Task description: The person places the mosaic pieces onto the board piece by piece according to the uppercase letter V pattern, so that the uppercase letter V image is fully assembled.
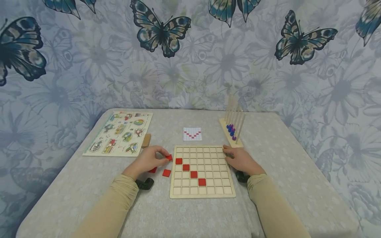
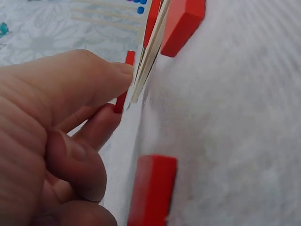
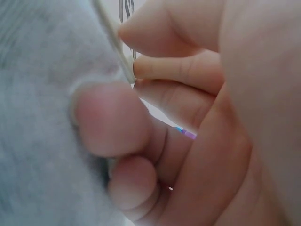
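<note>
My left hand (image 1: 151,158) pinches a red square tile (image 2: 129,57) between thumb and fingers, just left of the wooden grid board (image 1: 202,195). Two more red tiles lie on the cloth beside it: one loose tile (image 1: 166,173) in the open and another tile (image 1: 152,170) partly under the hand. Several red tiles, among them a tile (image 1: 194,174) near the middle, sit in the board's cells in a diagonal running down to the right. At the board's upper right corner, my right hand (image 1: 241,160) holds the edge with thumb and fingertips; its other fingers curl near the cloth.
Behind the board lies a pattern card (image 1: 192,134) with a red V on a grid. A peg stand (image 1: 238,144) with blue and purple beads stands at back right. At back left are a picture puzzle board (image 1: 119,134) and a small wooden block (image 1: 146,140).
</note>
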Demonstrator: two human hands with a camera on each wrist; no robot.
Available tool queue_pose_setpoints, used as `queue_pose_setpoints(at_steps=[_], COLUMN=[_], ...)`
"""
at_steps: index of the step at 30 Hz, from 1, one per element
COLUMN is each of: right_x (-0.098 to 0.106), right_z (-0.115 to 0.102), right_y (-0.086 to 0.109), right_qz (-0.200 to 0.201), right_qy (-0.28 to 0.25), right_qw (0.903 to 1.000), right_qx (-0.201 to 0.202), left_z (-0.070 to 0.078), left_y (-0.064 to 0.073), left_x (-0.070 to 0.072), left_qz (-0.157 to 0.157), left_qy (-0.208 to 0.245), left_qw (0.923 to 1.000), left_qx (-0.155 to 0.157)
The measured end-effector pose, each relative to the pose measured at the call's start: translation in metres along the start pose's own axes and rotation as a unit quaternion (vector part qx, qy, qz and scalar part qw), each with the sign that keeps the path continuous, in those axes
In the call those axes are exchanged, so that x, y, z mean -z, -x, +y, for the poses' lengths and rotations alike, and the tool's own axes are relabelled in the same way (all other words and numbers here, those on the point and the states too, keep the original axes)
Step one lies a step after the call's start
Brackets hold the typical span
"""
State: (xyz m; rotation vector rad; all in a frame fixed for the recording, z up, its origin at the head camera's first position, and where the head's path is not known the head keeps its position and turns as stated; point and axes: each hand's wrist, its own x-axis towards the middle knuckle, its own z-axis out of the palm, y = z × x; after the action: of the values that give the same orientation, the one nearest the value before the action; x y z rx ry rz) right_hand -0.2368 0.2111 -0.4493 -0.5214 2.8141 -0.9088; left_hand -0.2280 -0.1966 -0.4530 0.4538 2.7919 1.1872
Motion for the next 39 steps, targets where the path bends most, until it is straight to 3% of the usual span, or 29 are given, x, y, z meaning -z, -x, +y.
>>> queue_pose_setpoints(at_steps=[6, 15, 23, 31, 39], right_x=[0.0, 0.001, 0.004, 0.003, 0.007], right_z=[0.002, 0.0, -0.001, 0.003, 0.0], right_y=[0.0, -0.003, -0.001, 0.0, -0.001], right_qz=[-0.004, -0.004, -0.005, -0.008, 0.0], right_qy=[0.001, 0.006, 0.006, -0.01, -0.018], right_qw=[1.0, 1.0, 0.9999, 0.9999, 0.9998], right_qx=[-0.001, 0.005, 0.008, 0.001, 0.008], left_z=[0.006, 0.027, 0.043, 0.055, 0.066], left_y=[0.001, 0.009, 0.013, 0.016, 0.015], left_x=[-0.008, -0.025, -0.038, -0.049, -0.061], left_qz=[0.001, -0.011, -0.016, -0.028, -0.034], left_qy=[0.018, 0.034, 0.053, 0.049, 0.029], left_qw=[0.9998, 0.9985, 0.9971, 0.9969, 0.9958], left_qx=[-0.005, -0.042, -0.053, -0.055, -0.079])
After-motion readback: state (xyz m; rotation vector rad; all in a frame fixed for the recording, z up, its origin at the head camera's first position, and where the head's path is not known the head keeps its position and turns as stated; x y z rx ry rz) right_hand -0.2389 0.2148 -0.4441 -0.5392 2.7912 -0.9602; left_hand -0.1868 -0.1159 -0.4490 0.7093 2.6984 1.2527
